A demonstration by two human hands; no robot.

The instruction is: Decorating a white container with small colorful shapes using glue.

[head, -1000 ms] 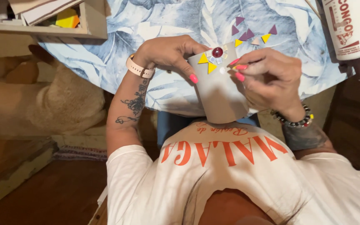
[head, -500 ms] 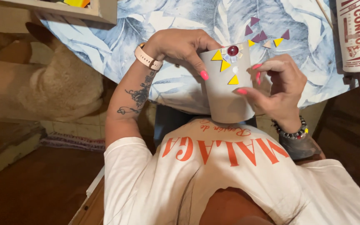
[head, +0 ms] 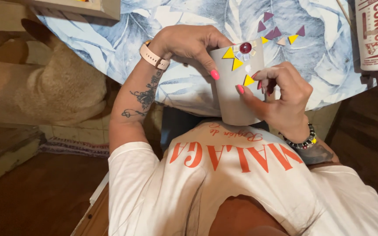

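Leaf-patterned bench (head: pixel 110 48) below; left hand (head: pixel 189 43) and right hand (head: pixel 281 94) both grip a grey cup (head: pixel 237 87) bearing yellow triangles (head: pixel 232 59) and a red gem (head: pixel 245 47).

Warm, moderately dim indoor light. Tabletop (head: pixel 110 48) beyond the left hand (head: pixel 189 43) brightest; floor below in deep shadow. Focus sharp, no motion blur; mild wide-angle stretch at edges.

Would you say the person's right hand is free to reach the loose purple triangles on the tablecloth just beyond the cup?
Probably not at once: the right hand is gripping the grey cup, as is the left hand. The purple triangles lie uncovered just beyond the rim, so letting go would clear the way.
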